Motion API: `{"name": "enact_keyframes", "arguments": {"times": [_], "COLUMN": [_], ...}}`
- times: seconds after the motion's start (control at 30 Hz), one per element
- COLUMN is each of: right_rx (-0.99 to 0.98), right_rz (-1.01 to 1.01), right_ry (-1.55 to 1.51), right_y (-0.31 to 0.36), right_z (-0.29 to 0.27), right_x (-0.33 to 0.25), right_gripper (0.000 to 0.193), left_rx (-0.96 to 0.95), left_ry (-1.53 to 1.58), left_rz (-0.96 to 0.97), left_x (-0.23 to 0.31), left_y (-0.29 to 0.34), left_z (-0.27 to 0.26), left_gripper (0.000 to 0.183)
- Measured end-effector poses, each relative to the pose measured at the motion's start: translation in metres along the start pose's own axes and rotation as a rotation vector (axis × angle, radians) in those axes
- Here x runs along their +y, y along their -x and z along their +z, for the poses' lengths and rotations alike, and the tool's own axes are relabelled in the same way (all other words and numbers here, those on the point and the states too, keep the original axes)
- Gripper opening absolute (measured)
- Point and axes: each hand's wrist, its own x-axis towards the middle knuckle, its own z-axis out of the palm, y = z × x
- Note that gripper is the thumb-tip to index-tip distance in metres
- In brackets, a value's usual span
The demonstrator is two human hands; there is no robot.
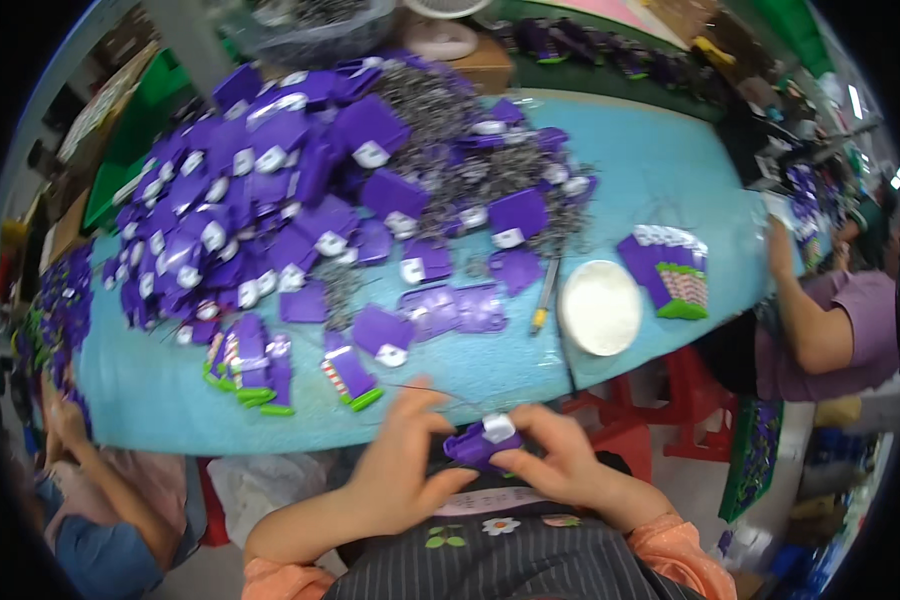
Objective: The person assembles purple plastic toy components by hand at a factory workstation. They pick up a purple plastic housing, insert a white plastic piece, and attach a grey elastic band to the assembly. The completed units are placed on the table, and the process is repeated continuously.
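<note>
You are holding a small purple tag point(482, 445) between both hands, just in front of your body and off the near edge of the light blue bench point(660, 160). Your left hand point(405, 470) is pinching its left end with thumb and fingers, and your right hand point(555, 460) is gripping the right side, the thumb pressing near the white clip point(499, 428) on top of it. Both hands are closed on the piece, not released.

It looks light and thin, probably a flexible plastic sleeve that would bend if you squeezed its middle. The white clip seems the stiffer part, so holding by the edges near it should be giving you the steadiest grip. The glossy surface may be a little slippery.

On the bench ahead of you a large heap of purple tags point(260, 200) is lying mixed with a tangle of thin metal chains point(440, 120). Nearer, small finished stacks with green ends point(250, 370) are sitting to your left, a round white dish point(600, 307) and a pencil-like tool point(545, 295) to your right, and another neat stack point(670, 270) beyond the dish. Other people's arms are working at both sides.
</note>
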Motion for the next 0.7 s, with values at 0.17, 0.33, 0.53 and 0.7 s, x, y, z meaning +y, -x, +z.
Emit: {"name": "enact_keyframes", "arguments": {"times": [0.17,0.33,0.53,0.7], "right_rx": [0.873,0.851,1.038,0.451], "right_rz": [-0.346,-0.117,-0.200,-0.376], "right_ry": [0.030,0.548,1.201,0.485], "right_y": [-0.017,-0.050,-0.053,-0.041], "right_z": [-0.104,-0.174,-0.159,-0.051], "right_x": [-0.016,0.045,0.053,-0.011], "right_gripper": [0.024,0.017,0.035,0.071], "left_rx": [0.254,0.279,0.410,0.253], "left_ry": [-0.570,-0.773,-0.461,1.101], "left_rz": [-0.009,0.085,0.150,-0.337], "left_x": [-0.029,-0.047,-0.031,-0.022], "left_y": [-0.033,-0.046,-0.033,-0.002], "left_z": [-0.030,-0.029,-0.053,-0.013], "left_gripper": [0.062,0.047,0.037,0.024]}}
